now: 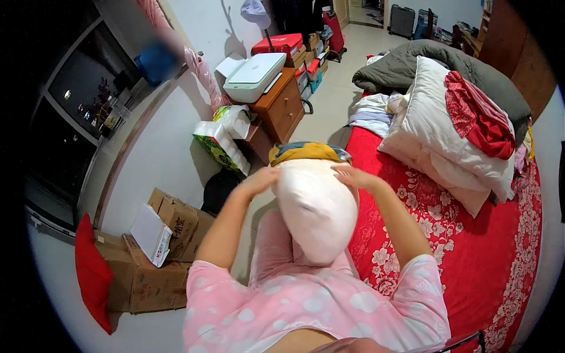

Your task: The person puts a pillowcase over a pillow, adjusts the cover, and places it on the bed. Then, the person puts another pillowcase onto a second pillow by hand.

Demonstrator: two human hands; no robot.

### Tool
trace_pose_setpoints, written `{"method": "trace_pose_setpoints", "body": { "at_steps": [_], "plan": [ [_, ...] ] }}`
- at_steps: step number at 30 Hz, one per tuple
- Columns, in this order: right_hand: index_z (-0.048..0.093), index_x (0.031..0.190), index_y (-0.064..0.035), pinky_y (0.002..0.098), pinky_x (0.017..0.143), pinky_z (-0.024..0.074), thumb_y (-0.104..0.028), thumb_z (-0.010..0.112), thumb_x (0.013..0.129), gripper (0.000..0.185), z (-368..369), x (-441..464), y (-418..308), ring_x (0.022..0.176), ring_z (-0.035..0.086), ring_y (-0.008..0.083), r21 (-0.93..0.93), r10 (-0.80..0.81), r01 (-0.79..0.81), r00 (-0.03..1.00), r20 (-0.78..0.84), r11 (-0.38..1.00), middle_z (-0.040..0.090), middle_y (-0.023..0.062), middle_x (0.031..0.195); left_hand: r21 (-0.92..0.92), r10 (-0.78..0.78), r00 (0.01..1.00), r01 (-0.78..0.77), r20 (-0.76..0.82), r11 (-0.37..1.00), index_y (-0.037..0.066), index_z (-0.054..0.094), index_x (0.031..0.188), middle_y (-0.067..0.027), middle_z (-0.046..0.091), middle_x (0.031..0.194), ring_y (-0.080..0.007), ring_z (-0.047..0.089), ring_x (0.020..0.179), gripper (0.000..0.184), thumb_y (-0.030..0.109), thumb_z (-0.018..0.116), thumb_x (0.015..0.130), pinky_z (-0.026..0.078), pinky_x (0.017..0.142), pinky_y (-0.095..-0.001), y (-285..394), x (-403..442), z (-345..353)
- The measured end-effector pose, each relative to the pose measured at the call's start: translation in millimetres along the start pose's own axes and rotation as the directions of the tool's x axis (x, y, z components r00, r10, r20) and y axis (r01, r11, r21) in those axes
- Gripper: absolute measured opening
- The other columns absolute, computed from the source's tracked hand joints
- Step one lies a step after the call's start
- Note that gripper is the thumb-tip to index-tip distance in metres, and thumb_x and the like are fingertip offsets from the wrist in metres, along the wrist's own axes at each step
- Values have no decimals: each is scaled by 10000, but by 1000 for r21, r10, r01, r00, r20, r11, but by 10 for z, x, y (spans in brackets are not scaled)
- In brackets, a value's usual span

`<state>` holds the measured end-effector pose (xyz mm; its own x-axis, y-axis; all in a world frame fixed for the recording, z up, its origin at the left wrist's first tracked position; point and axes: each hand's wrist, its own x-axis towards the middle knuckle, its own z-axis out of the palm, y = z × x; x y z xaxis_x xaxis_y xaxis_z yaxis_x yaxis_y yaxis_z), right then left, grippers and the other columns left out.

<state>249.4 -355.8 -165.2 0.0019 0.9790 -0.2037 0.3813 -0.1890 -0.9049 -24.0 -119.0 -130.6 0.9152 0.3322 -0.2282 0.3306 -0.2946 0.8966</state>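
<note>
The soft, rounded white pillow (318,215) is above the lap, beside the red floral bedspread (391,235). Grip: left hand (266,178) and right hand (355,176) grasp opposite sides near its far end, by bunched yellow-and-grey fabric (309,152).

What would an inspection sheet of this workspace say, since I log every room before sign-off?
Surface: bed with red floral bedspread, partly covered.
Job's things: white pillow, motion-blurred, above the lap; mustard-and-grey cloth at its far end.
Clutter: stacked pillows, red patterned cloth on top; grey quilt behind; cardboard boxes on the floor.
Hands: left hand and right hand at opposite sides of the white pillow; grip unclear.
Cables: nothing seen.
Surroundings: printer on wooden cabinet; dark window.
</note>
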Motion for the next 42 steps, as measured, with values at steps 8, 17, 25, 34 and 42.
{"method": "trace_pose_setpoints", "body": {
  "at_steps": [8, 17, 25, 34, 42],
  "plan": [
    [310, 1454, -62, 404, 1104, 273, -526, 573, 874, 788, 665, 53, 368, 1358, 309, 331, 74, 119, -105, 965, -234, 992, 324, 226, 1463, -135, -335, 829, 433, 447, 891, 57, 384, 1413, -60, 525, 1333, -122, 535, 1122, 659, 498, 503, 937, 430, 961, -288, 503, -642, -371],
    [454, 1309, -14, 351, 868, 510, -221, 773, 745, 680, 998, 9, 384, 1037, 604, 247, 900, 316, -60, 945, -88, 431, 584, 165, 1196, 398, -601, 733, 472, 317, 786, 145, 358, 1447, -103, 458, 1392, -262, 505, 1169, 817, 620, 575, 818, 422, 944, -440, -165, -713, 201],
    [588, 1142, 0, 261, 781, 464, 0, 648, 674, 472, 944, -271, -572, 870, 572, 141, 496, 77, 122, 929, -363, 860, 609, 46, 977, 604, -538, 826, 345, 169, 718, 50, 693, 1020, -80, 671, 926, -207, 611, 888, 623, 627, 515, 865, 467, 839, -348, -391, -392, 152],
    [639, 1013, -9, 310, 785, 451, 41, 679, 656, 363, 768, -1223, -1353, 895, 581, 227, 18, -564, 580, 799, -207, 815, 604, 78, 969, 407, 164, 830, 81, -532, 910, 117, 355, 1411, -260, 361, 1385, -370, 399, 1268, 819, 397, 754, 753, 368, 1037, -411, 85, 163, 10],
    [653, 1003, -13, 337, 817, 466, 3, 716, 673, 336, 488, -2220, -1054, 944, 603, 272, -65, -211, 201, 913, -351, 977, 630, 132, 996, 484, 226, 917, -42, -330, 874, 97, 659, 1048, -176, 654, 1037, -361, 604, 955, 260, 217, 527, 858, 469, 819, -428, 416, 1058, 918]
  ]
}}
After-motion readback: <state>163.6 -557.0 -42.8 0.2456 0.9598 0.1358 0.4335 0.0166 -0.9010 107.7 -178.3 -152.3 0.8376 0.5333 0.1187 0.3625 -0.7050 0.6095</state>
